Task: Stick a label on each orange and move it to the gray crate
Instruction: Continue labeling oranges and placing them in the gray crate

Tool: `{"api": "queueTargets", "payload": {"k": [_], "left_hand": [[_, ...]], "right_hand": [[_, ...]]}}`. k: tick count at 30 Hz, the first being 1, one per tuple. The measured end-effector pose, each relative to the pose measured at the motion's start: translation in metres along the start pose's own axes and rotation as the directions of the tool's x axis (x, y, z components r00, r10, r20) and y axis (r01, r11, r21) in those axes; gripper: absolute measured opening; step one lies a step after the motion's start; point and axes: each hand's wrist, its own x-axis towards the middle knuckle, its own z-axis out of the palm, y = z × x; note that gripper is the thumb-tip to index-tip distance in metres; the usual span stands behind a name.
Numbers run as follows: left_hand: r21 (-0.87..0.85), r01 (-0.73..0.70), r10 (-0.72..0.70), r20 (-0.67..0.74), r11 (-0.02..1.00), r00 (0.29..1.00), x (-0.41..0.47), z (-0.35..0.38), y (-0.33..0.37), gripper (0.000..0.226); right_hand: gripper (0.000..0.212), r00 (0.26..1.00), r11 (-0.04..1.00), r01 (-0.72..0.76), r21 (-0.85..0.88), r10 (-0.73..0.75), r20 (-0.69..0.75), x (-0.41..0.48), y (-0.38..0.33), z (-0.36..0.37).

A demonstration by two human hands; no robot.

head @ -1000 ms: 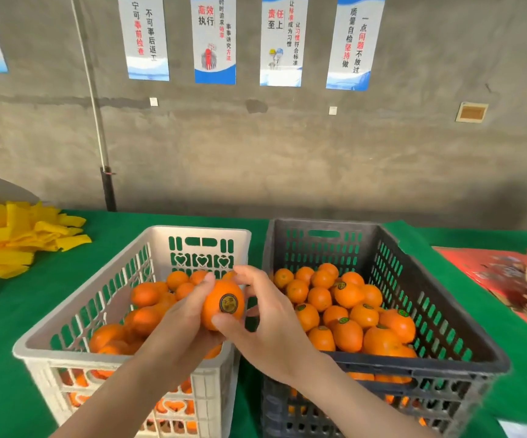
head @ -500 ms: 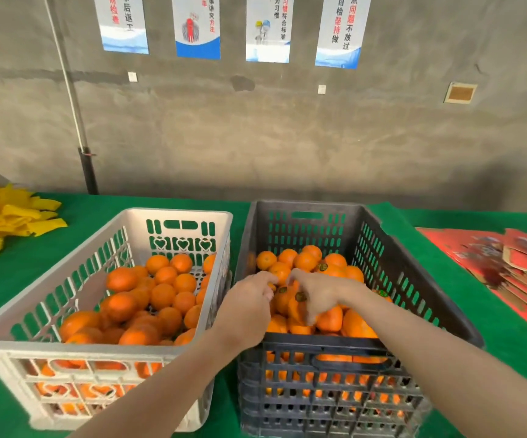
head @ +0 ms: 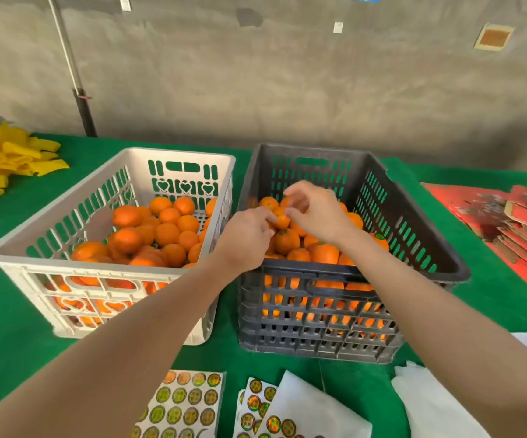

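- Two hands work over the dark gray slatted plastic crate (head: 312, 150); my left hand (head: 246, 235) curls its fingertips round the small round orange fruit (head: 281, 218), atop the pile inside.
- My right hand (head: 319, 213): thumb at the fruit, fingers bent above; I cannot confirm a pinch.
- Recommendation: seat it low in a gap before letting go, lest it roll.

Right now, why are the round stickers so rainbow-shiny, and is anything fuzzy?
Head view, bottom: the sticker sheet glints gold and rainbow, its foil catching the light. Head view, right edge: the red card pile is smeared by blur. Head view, top left: the wall pipe leans, likely from wide-lens stretch.
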Motion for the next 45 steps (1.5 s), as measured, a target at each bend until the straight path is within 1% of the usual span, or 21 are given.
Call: {"api": "queueTargets", "payload": {"k": [2, 3, 4, 6, 8, 9, 10, 12, 15, 18, 20, 21, 23, 24, 26, 29, 35, 38, 40, 42, 45], "left_hand": [[0.032, -0.007, 0.008, -0.02, 0.999, 1.0, -0.002, 0.0, 0.001, 0.022], [0.035, -0.018, 0.019, -0.026, 0.999, 0.999, -0.003, 0.001, 0.0, 0.022], [0.024, -0.026, 0.026, -0.032, 0.999, 0.999, -0.005, 0.002, 0.001, 0.022], [0.016, -0.016, 0.017, -0.06, 1.0, 0.998, -0.009, 0.003, 0.003, 0.025], [0.039, -0.007, 0.011, -0.096, 0.999, 0.995, -0.011, 0.004, 0.004, 0.027], [0.044, -0.006, 0.01, -0.111, 0.999, 0.994, -0.012, 0.005, 0.005, 0.028], [0.042, 0.001, 0.004, -0.129, 0.999, 0.992, -0.014, 0.005, 0.006, 0.03], [0.023, 0.009, -0.005, -0.198, 1.0, 0.98, -0.018, 0.005, 0.008, 0.031], [0.036, -0.031, 0.04, -0.305, 0.999, 0.951, -0.031, 0.006, 0.01, 0.032], [0.127, -0.155, 0.195, -0.413, 0.98, 0.89, -0.06, 0.007, 0.008, 0.031], [0.12, -0.223, 0.253, -0.463, 0.967, 0.85, -0.089, 0.016, 0.001, 0.026], [0.061, -0.218, 0.222, -0.437, 0.974, 0.871, -0.106, 0.023, -0.002, 0.021], [-0.105, -0.057, 0.029, -0.251, 0.993, 0.968, -0.133, 0.039, -0.009, 0.017], [-0.154, 0.107, -0.12, -0.078, 0.982, 0.99, -0.142, 0.048, -0.015, 0.019], [-0.172, 0.432, -0.371, 0.296, 0.885, 0.88, -0.15, 0.065, -0.027, 0.026], [-0.175, 0.653, -0.504, 0.501, 0.737, 0.703, -0.152, 0.075, -0.035, 0.009], [-0.08, 0.712, -0.528, 0.614, 0.698, 0.586, -0.146, 0.076, -0.033, 0.006], [-0.121, 0.746, -0.553, 0.596, 0.655, 0.582, -0.145, 0.077, -0.033, 0.021], [-0.161, 0.767, -0.574, 0.573, 0.622, 0.585, -0.147, 0.077, -0.034, 0.027], [-0.184, 0.784, -0.594, 0.557, 0.593, 0.58, -0.146, 0.076, -0.035, 0.021], [-0.213, 0.78, -0.599, 0.534, 0.588, 0.597, -0.147, 0.077, -0.035, 0.017]], "right_hand": [[0.01, 0.919, 0.939, 0.26, 0.225, -0.169, -0.357, -0.033, -0.023, -0.004], [0.008, 0.902, 0.902, 0.341, 0.266, -0.235, -0.361, -0.056, -0.031, 0.001], [0.012, 0.901, 0.869, 0.404, 0.286, -0.324, -0.288, -0.079, -0.035, 0.01], [0.021, 0.922, 0.906, 0.347, 0.241, -0.376, 0.087, -0.124, -0.025, 0.039], [0.025, 0.852, 0.99, 0.136, 0.02, -0.127, 0.508, -0.156, 0.002, 0.071], [0.032, 0.795, 0.991, 0.025, -0.13, 0.059, 0.604, -0.167, 0.019, 0.085], [0.043, 0.745, 0.965, -0.07, -0.252, 0.219, 0.63, -0.176, 0.032, 0.094], [0.059, 0.666, 0.912, -0.26, -0.317, 0.407, 0.626, -0.188, 0.05, 0.106], [0.073, 0.613, 0.862, -0.459, -0.214, 0.482, 0.626, -0.195, 0.061, 0.121], [0.065, 0.649, 0.865, -0.478, -0.154, 0.466, 0.602, -0.195, 0.06, 0.129], [0.047, 0.692, 0.873, -0.482, -0.077, 0.433, 0.578, -0.192, 0.058, 0.126], [0.033, 0.73, 0.883, -0.469, -0.018, 0.399, 0.555, -0.191, 0.056, 0.124], [0.007, 0.804, 0.892, -0.438, 0.111, 0.333, 0.493, -0.189, 0.054, 0.117], [0.025, 0.837, 0.89, -0.424, 0.165, 0.317, 0.445, -0.187, 0.053, 0.114], [0.04, 0.87, 0.863, -0.429, 0.267, 0.314, 0.38, -0.184, 0.05, 0.106], [0.025, 0.885, 0.819, -0.445, 0.362, 0.339, 0.32, -0.183, 0.047, 0.102], [0.011, 0.901, 0.829, -0.429, 0.359, 0.365, 0.234, -0.188, 0.037, 0.102], [0.025, 0.914, 0.884, -0.394, 0.251, 0.348, 0.21, -0.194, 0.033, 0.104], [0.031, 0.976, 0.976, -0.208, 0.061, 0.204, 0.07, -0.203, 0.031, 0.105], [0.022, 1.0, 0.999, -0.009, -0.036, 0.009, -0.002, -0.21, 0.028, 0.107], [0.02, 0.984, 0.999, -0.018, 0.036, 0.012, 0.175, -0.217, 0.022, 0.112]]}}
